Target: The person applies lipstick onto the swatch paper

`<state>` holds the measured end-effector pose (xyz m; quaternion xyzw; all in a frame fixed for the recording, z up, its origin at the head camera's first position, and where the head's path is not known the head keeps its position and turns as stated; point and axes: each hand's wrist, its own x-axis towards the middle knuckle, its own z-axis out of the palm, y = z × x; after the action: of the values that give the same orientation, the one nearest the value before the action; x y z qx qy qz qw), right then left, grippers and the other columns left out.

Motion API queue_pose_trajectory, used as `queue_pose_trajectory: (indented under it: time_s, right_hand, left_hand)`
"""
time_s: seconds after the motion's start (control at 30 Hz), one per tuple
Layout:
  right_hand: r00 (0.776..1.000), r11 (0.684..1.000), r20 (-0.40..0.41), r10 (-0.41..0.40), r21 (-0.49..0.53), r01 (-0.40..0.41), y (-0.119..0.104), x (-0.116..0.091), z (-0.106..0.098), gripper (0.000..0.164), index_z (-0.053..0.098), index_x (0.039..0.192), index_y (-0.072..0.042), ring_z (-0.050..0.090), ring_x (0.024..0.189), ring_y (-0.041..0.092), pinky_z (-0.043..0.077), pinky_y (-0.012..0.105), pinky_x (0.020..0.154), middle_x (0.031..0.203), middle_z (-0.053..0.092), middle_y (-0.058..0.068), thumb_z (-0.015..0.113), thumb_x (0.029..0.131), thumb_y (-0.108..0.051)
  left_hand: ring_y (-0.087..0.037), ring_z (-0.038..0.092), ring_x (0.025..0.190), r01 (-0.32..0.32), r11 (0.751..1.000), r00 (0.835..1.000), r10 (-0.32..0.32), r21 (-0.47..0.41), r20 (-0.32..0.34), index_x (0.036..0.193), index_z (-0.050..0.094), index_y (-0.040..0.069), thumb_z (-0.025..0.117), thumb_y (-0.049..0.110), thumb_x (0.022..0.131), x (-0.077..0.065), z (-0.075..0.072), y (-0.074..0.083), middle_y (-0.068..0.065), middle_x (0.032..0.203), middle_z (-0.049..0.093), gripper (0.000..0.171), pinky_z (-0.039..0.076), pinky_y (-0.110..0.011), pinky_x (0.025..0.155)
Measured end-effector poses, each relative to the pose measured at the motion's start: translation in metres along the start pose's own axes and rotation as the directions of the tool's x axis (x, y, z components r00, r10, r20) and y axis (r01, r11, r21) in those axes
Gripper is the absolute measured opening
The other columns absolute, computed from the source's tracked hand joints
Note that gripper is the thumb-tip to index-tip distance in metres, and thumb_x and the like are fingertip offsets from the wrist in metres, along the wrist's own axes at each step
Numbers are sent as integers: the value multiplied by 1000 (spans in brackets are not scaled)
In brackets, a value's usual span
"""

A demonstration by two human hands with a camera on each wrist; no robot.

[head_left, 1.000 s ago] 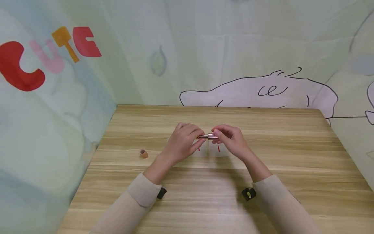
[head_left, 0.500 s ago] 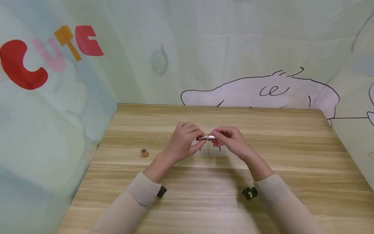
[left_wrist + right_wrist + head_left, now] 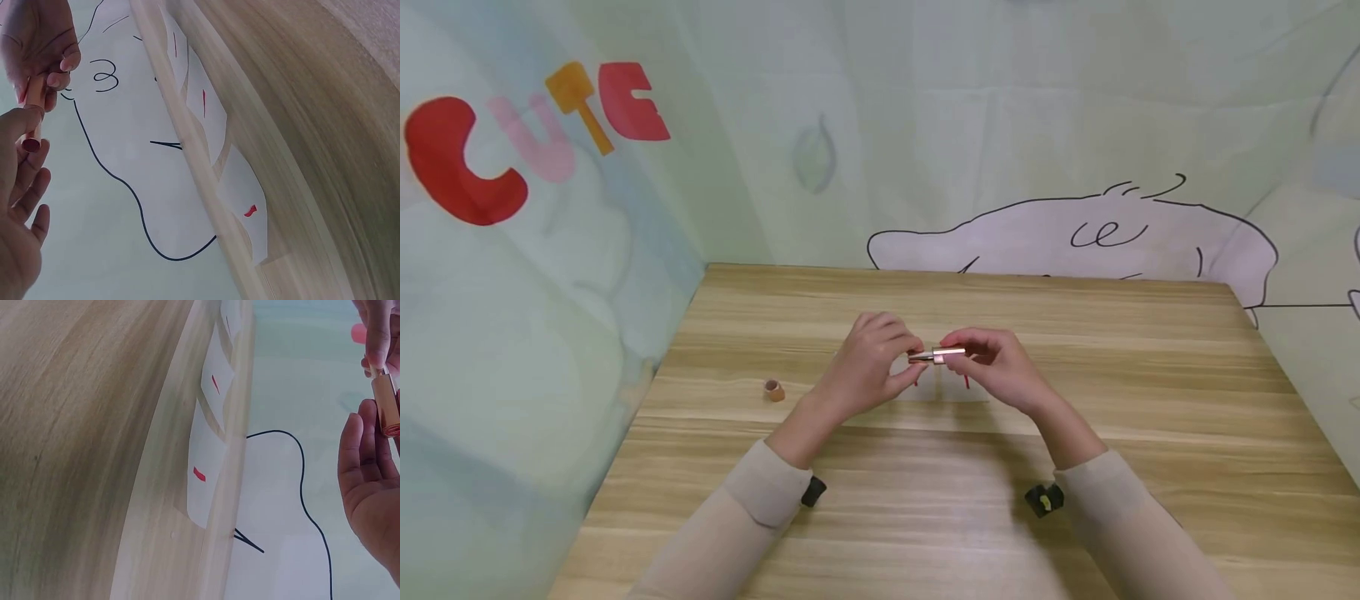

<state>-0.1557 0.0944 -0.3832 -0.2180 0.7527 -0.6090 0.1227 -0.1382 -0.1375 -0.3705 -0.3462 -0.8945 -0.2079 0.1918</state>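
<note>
A shiny rose-gold lipstick (image 3: 946,356) lies level between the two hands, held above the table. Its left end is pinched by my left hand (image 3: 868,367) between thumb and fingers. My right hand (image 3: 1003,371) holds the wider base with thumb and fingertips. From the left wrist, the lipstick tube (image 3: 35,119) has its open end facing the camera, dark reddish inside. Seen from the right wrist, the base (image 3: 386,403) sits at the right hand's fingertips. A small copper-coloured cap (image 3: 774,390) stands on the table, left of the left hand.
White paper pieces (image 3: 240,194) with red marks lie on the wooden table (image 3: 880,508) beneath the hands, partly hidden by them in the head view. A printed cloth backdrop (image 3: 760,167) borders the table's left and far edges.
Half a second ago a red tip showed at the lipstick's left end; now it is hardly visible. My right hand's thumb and fingers have shifted on the base. My left hand keeps its place.
</note>
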Motion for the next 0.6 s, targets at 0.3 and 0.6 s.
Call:
queue_pose_trajectory:
  time_s: [0.3,0.6]
  right_hand:
    - [997,995,-3,-72,-64,71,0,-2,0,18,73,109,2,65,77,17,55,32,59,102,73,12,73,91,1]
    - [992,989,-28,-126,-87,124,6,-2,2,21,72,110,5,66,74,15,56,33,58,102,73,14,74,89,3]
  left_hand:
    - [-17,57,99,67,996,996,-63,-61,58,91,75,14,79,22,89,-1,-1,0,4,93,71,9,44,-41,96]
    - [-17,58,100,86,993,994,-81,-76,67,92,74,14,79,25,89,-3,1,-3,4,95,71,12,44,-42,98]
